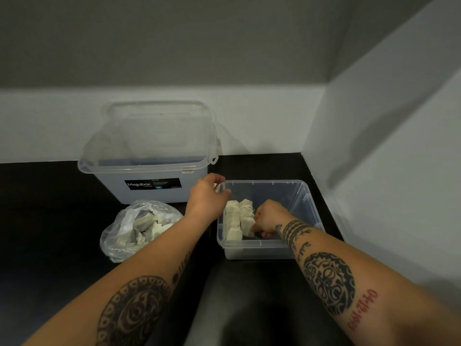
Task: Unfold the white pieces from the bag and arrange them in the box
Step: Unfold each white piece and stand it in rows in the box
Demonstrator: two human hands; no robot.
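Risks first. The rows of pieces (pixel 235 221) stand on edge along the left side of the box (pixel 306 208), w/ nothing propping them on the right but the right hand (pixel 268 218). Pull that hand out fast and the right row prob. flops over into the bare part of the floor. The box is light, thin plastic on a slick black desk (pixel 50 208), so a shove from either hand could slide it. The left hand (pixel 207 196) is curled at the far-left corner of the rim and pinches a small white piece (pixel 217 188). If that one goes in half folded it won't sit flush w/ the rows. The left forearm passes just beside the bag (pixel 117 236), and a careless sweep could drag it or spill it.

Right hand: fingers curled low against the near end of the right row. Can't tell if it grips a piece or only pushes.

Materials: pieces are off-white, soft-looking, lumpy, approx. rectangular wads. More lie jumbled in the bag, which is thin, clear, crinkled film w/ its mouth open. The box is clear, rigid, w/ rounded corners. Behind it is a bigger clear tub (pixel 149 193), its lid (pixel 159 131) propped up at the back.
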